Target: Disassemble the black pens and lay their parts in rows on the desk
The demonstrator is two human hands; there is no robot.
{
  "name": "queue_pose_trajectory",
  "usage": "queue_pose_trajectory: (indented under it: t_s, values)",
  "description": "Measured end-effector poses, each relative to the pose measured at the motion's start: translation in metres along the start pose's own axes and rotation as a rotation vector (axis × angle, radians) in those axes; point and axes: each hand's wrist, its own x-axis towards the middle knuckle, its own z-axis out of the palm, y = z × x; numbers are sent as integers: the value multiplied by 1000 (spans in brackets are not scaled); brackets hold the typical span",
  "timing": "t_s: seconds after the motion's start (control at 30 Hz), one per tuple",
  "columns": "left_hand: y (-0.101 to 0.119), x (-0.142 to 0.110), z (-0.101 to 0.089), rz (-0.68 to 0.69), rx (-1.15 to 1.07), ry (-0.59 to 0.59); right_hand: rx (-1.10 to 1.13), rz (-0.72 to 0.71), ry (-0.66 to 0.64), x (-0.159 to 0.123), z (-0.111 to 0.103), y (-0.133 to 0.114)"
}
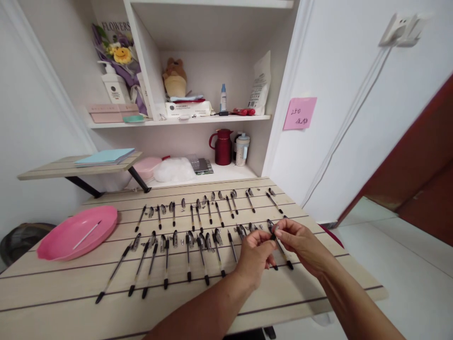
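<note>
My left hand [256,250] and my right hand [295,241] meet above the right part of the front row of pens. Fingers of both are pinched together around a small dark piece [273,235], mostly hidden by the fingertips. A black-ended pen [284,255] slants down from just under my hands; whether it is held or lies on the table I cannot tell. Just beyond my fingers is a clear-and-black pen cap [270,224]. To the left, several uncapped pens [167,264] lie in a row, with loose caps [175,238] near their tips.
A back row of pens [193,217] and caps crosses the slatted wooden table [63,293]. At the left, a pink tray [102,215] holds a thin white stick [87,235]. Behind stand a small raised shelf [46,169], a red jug [223,147] and a white cup [242,150].
</note>
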Motion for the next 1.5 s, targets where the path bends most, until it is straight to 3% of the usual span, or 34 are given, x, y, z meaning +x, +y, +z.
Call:
queue_pose_trajectory:
  t_s: [0.27,0.47,0.67,0.83,1.0,1.5]
  values:
    - [-3,2,0,-5,15,26,28,1,78,1,6,5]
    - [-3,3,-1,-16,-21,18,31,15,30,-1,7,4]
    - [-2,3,0,-24,-18,52,44,-15,105,0,6,10]
    - [-4,3,-1,-27,-42,44,77,25,31,-1,7,7]
    - [-3,3,0,-42,-29,50,55,-5,95,0,7,8]
    - [-7,5,-1,-29,20,65,61,14,48,2,3,14]
